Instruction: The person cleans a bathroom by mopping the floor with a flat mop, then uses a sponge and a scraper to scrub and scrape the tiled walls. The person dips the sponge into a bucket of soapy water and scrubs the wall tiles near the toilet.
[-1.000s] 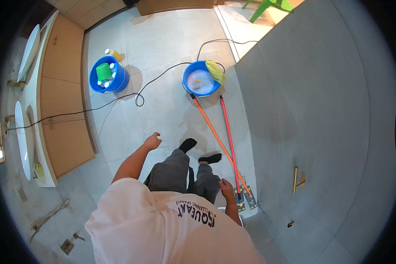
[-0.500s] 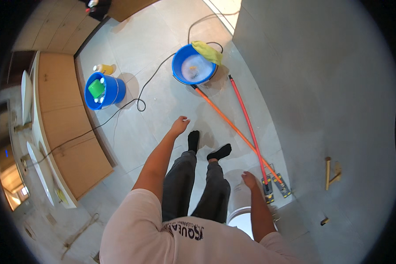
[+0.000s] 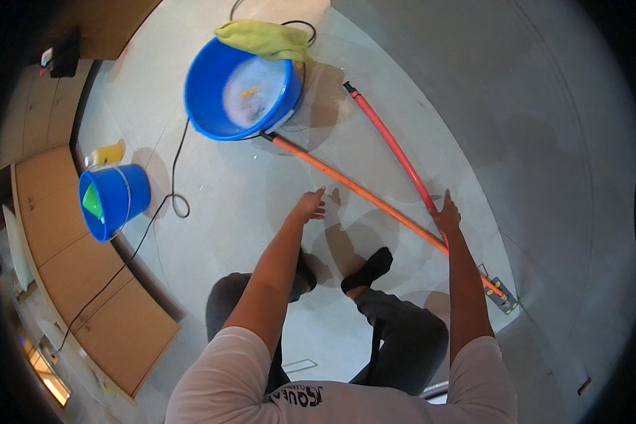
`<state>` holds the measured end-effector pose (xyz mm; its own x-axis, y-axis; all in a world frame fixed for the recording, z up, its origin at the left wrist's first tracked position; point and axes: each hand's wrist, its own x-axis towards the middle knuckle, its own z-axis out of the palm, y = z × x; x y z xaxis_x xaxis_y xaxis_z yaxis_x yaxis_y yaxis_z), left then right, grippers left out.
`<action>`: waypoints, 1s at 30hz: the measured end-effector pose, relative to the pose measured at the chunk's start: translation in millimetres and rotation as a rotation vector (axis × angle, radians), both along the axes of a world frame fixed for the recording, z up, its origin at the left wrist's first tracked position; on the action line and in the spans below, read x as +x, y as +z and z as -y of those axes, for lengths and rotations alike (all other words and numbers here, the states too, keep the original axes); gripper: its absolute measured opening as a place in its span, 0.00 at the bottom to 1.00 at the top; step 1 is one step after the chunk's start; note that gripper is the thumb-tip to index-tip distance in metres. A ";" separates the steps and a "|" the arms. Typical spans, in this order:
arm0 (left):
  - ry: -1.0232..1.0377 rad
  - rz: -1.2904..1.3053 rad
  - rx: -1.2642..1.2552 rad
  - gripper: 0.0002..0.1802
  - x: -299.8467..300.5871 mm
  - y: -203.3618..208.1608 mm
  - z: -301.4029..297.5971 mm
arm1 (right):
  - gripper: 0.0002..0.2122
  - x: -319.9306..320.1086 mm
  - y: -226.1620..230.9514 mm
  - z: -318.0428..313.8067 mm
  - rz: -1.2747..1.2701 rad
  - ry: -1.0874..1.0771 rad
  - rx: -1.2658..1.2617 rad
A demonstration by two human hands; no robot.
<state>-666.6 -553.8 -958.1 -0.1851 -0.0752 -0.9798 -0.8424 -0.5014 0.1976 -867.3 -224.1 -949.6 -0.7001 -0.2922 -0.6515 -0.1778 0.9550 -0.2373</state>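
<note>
My right hand [image 3: 449, 214] is over the lower part of a red pole [image 3: 392, 141] lying on the floor. A finger points forward; whether the hand touches the pole, I cannot tell. My left hand [image 3: 311, 205] hovers above the floor, holding nothing, its fingers loosely apart. It is nearest to an orange pole [image 3: 353, 187], which runs from a blue bucket to a flat grey mop head [image 3: 502, 297] and crosses the red pole. The blue bucket [image 3: 205, 92] holds foamy water with a small yellow-orange thing in it. A yellow-green cloth [image 3: 261, 39] hangs over its rim.
At the left stand another blue bucket [image 3: 136, 187] with something green inside and a yellow bottle [image 3: 107, 155]. A dark cable [image 3: 145, 244] loops across the floor. Wooden cabinets [image 3: 85, 261] line the left side; a grey wall [image 3: 544, 141] rises at the right.
I have bent lower, with my knees spread and the floor closer. My right hand has moved forward from near the pale bucket to the red pole. My left hand stays empty.
</note>
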 end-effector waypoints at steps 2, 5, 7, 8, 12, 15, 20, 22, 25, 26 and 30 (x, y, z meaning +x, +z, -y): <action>-0.019 -0.079 0.074 0.35 -17.6 -28.9 -23.1 | 0.31 -1.8 -33.7 -20.2 0.065 0.156 -0.271; 0.065 -0.208 0.001 0.27 -42.6 -56.7 -56.3 | 0.25 2.1 -29.4 -24.0 0.354 0.119 -0.382; 0.169 -0.285 -0.071 0.20 -55.2 -68.9 -77.7 | 0.26 1.9 -20.0 -26.5 0.413 0.154 -0.351; 0.273 -0.303 -0.128 0.18 -51.5 -76.7 -89.9 | 0.25 0.3 -11.3 -25.8 0.433 0.138 -0.408; 0.458 -0.302 -0.345 0.13 -57.3 -93.3 -104.0 | 0.19 -41.0 -3.1 -39.6 0.463 0.154 -0.291; 0.242 -0.474 -0.224 0.10 -53.5 -75.6 -124.5 | 0.14 -60.4 13.9 -42.4 0.476 0.108 -0.233; 0.235 -0.435 -0.156 0.09 -93.3 -66.6 -193.7 | 0.12 -46.7 -6.5 -69.7 0.522 0.251 -0.222; 0.098 -0.572 -0.132 0.09 -124.7 -98.1 -180.4 | 0.22 -47.1 5.2 -60.7 0.529 0.148 -0.100; 0.058 -0.580 -0.175 0.07 -191.5 -90.6 -167.9 | 0.25 -45.4 2.4 -65.8 0.258 0.112 -0.158; 0.063 -0.637 -0.071 0.10 -208.9 -89.7 -152.8 | 0.26 -46.9 0.6 -57.9 0.152 0.098 -0.081; -0.292 -0.767 -0.269 0.18 -230.1 -71.1 -86.3 | 0.30 -48.8 -9.7 -24.4 -0.194 0.156 0.067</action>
<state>-896.7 -467.5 -1029.2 -0.8362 -0.1332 -0.5321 -0.5156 -0.1403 0.8453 -916.1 -199.6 -959.2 -0.7639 -0.3672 -0.5308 -0.3604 0.9249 -0.1212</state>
